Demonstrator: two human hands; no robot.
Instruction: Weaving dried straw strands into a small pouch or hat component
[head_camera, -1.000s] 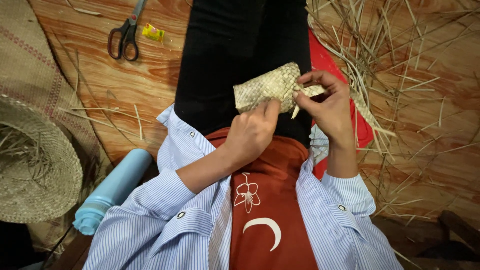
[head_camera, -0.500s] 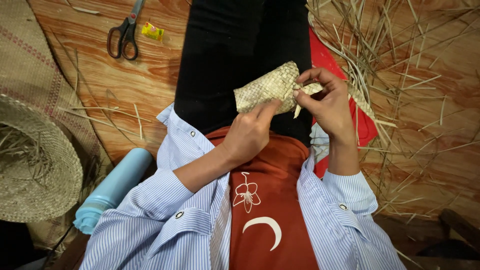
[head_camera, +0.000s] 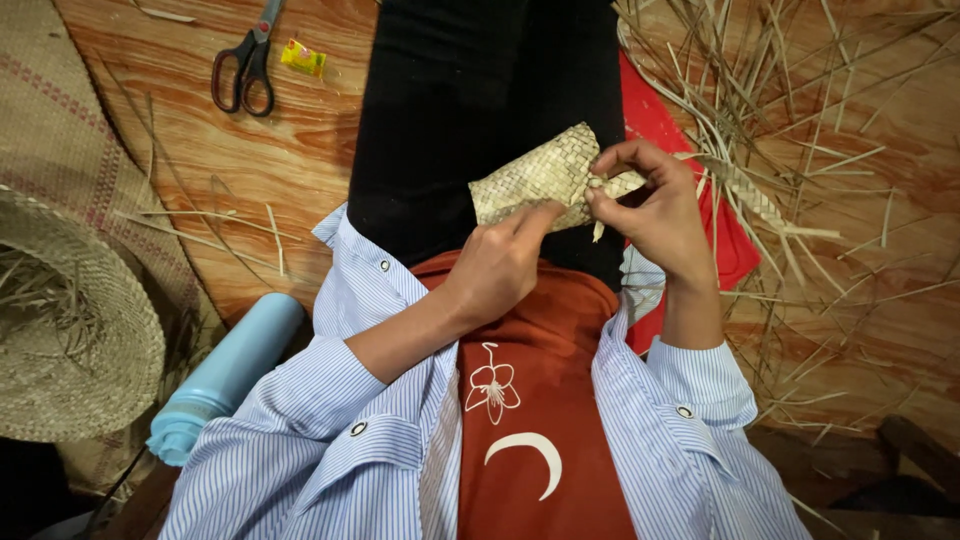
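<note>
My left hand (head_camera: 500, 262) clamps the woven palm pouch (head_camera: 540, 180) from below, over my lap. My right hand (head_camera: 655, 205) pinches a loose strip (head_camera: 740, 185) at its open end. Judgement: pull the strip snug, flat and untwisted; steady the weave against slipping.

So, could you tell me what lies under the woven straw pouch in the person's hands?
Beneath the woven straw pouch are black-trousered legs, with a red cloth showing to the right. The left hand and right hand cover its lower edge, so that part is hidden.
</note>
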